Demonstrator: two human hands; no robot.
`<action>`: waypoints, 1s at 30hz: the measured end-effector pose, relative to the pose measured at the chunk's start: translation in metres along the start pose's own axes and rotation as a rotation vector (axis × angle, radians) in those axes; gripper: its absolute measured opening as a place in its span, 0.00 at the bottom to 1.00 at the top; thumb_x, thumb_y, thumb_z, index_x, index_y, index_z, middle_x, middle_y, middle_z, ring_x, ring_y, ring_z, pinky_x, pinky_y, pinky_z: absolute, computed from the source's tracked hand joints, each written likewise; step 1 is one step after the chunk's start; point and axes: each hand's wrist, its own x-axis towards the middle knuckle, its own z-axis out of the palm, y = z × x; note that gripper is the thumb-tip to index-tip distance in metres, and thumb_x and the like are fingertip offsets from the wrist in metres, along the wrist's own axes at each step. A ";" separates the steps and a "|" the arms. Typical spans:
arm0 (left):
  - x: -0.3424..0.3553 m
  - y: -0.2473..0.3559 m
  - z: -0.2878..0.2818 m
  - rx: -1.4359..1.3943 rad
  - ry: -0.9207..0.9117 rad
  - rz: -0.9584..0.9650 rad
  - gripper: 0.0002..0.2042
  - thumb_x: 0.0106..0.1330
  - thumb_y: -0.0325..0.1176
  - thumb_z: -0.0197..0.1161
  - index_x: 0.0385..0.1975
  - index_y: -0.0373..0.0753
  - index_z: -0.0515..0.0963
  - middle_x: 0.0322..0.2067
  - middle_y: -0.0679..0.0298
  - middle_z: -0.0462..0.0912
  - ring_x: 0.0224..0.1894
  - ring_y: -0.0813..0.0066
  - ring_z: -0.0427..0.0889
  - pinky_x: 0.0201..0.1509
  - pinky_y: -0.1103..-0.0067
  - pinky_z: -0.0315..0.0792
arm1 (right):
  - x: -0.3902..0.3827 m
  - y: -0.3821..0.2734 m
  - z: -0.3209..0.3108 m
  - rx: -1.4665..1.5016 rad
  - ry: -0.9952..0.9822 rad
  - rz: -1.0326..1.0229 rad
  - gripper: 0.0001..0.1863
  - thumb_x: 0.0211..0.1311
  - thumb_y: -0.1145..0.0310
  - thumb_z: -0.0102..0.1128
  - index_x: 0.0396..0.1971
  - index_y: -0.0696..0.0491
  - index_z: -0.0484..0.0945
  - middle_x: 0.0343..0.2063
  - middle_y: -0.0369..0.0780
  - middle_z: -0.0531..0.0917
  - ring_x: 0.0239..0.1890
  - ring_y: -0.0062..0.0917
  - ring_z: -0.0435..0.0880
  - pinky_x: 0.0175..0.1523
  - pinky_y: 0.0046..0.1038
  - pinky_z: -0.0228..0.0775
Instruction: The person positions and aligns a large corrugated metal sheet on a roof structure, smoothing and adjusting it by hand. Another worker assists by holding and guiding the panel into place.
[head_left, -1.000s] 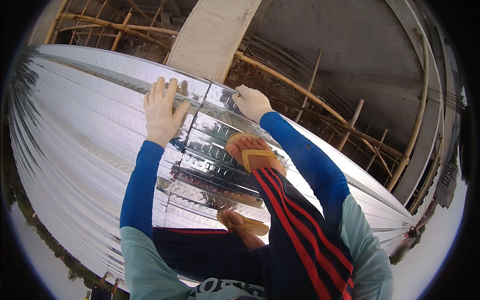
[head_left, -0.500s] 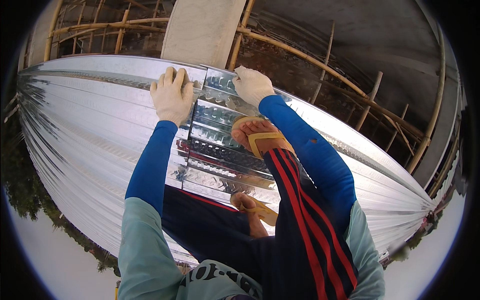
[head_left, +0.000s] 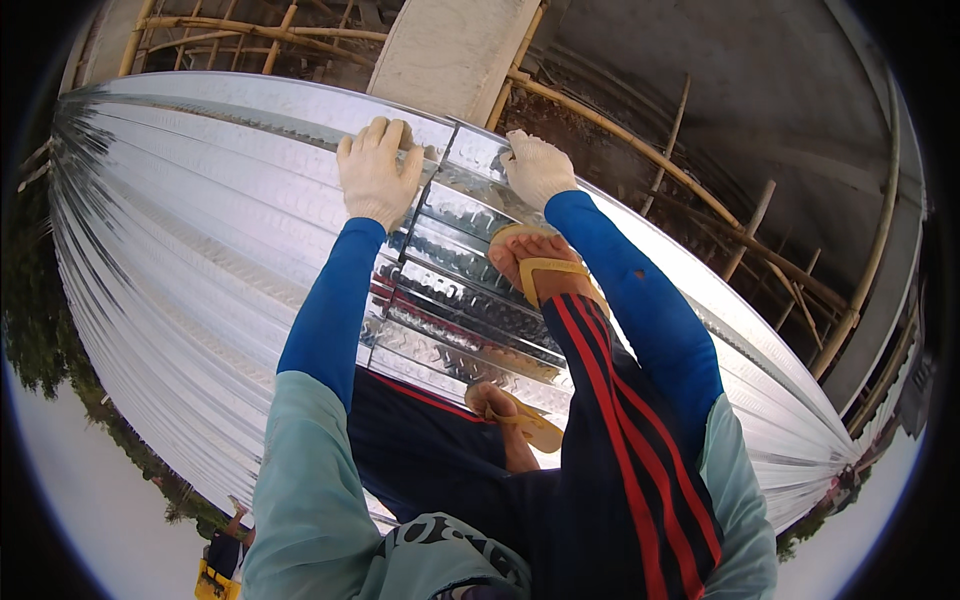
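Shiny corrugated metal sheets [head_left: 250, 190] spread out beneath me, one lapping another along a dark crosswise seam [head_left: 403, 250]. My left hand [head_left: 380, 172], in a cream knit glove, lies on the left sheet just beside that seam, its fingers slightly apart and pointing toward the far edge. Right of the seam, my right hand [head_left: 540, 168], gloved alike, has its fingers curled at the far edge of the other sheet [head_left: 478, 146]; the fingertips are partly hidden. My feet in yellow flip-flops [head_left: 555, 268] stand on the metal between my arms.
Beyond the far edge rise a concrete column [head_left: 450, 50] and bamboo scaffold poles [head_left: 640, 130], with a dark drop behind them. A concrete slab [head_left: 760, 90] overhangs at the right. Trees [head_left: 40, 330] line the left. At lower left, part of another person [head_left: 225, 550] shows beside something yellow.
The view has tilted, moving the scene rightward in the picture. Both hands keep about the same places by the seam and edge. Part of another person now shows at lower left.
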 end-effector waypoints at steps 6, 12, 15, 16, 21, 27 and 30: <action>-0.001 0.002 -0.005 -0.051 -0.040 -0.053 0.23 0.75 0.46 0.67 0.65 0.41 0.82 0.64 0.53 0.86 0.67 0.49 0.82 0.77 0.49 0.65 | 0.001 -0.004 -0.007 -0.024 -0.008 0.013 0.18 0.80 0.58 0.59 0.57 0.54 0.83 0.52 0.52 0.92 0.58 0.50 0.92 0.63 0.52 0.84; -0.007 -0.014 0.020 0.015 0.162 0.016 0.24 0.77 0.48 0.66 0.66 0.41 0.81 0.62 0.52 0.86 0.66 0.49 0.82 0.76 0.49 0.65 | -0.003 -0.013 -0.020 -0.057 -0.031 0.014 0.18 0.82 0.58 0.59 0.59 0.56 0.81 0.52 0.55 0.91 0.59 0.51 0.90 0.64 0.52 0.82; -0.006 -0.010 0.017 -0.019 0.128 0.012 0.23 0.77 0.48 0.65 0.64 0.42 0.82 0.59 0.55 0.87 0.65 0.50 0.83 0.74 0.50 0.66 | -0.008 -0.013 -0.020 -0.072 0.014 0.026 0.19 0.82 0.58 0.58 0.59 0.56 0.81 0.52 0.55 0.91 0.58 0.52 0.90 0.64 0.53 0.82; -0.005 -0.007 0.014 -0.030 0.103 0.003 0.22 0.77 0.48 0.65 0.64 0.43 0.82 0.58 0.56 0.87 0.64 0.50 0.84 0.73 0.50 0.67 | -0.009 -0.013 -0.020 -0.084 0.016 0.025 0.19 0.82 0.58 0.58 0.59 0.56 0.81 0.52 0.55 0.91 0.58 0.52 0.91 0.64 0.54 0.82; 0.000 -0.004 0.006 0.067 -0.020 -0.013 0.15 0.76 0.48 0.65 0.50 0.44 0.84 0.47 0.61 0.85 0.56 0.55 0.85 0.64 0.54 0.69 | -0.008 -0.016 -0.017 -0.103 0.004 0.053 0.19 0.82 0.58 0.57 0.58 0.57 0.81 0.51 0.56 0.91 0.57 0.54 0.91 0.62 0.54 0.83; 0.002 -0.005 0.011 0.056 0.037 -0.003 0.12 0.74 0.47 0.67 0.39 0.46 0.82 0.42 0.62 0.82 0.50 0.58 0.84 0.61 0.58 0.68 | -0.003 -0.019 -0.010 -0.129 -0.018 0.092 0.22 0.78 0.56 0.56 0.54 0.61 0.81 0.49 0.61 0.91 0.53 0.56 0.93 0.61 0.54 0.85; 0.003 -0.009 0.013 0.048 0.048 -0.007 0.11 0.74 0.46 0.68 0.39 0.45 0.82 0.42 0.62 0.82 0.50 0.57 0.84 0.61 0.58 0.68 | -0.001 -0.028 -0.014 -0.159 -0.082 0.139 0.22 0.78 0.54 0.61 0.55 0.59 0.82 0.53 0.56 0.92 0.57 0.51 0.93 0.62 0.51 0.85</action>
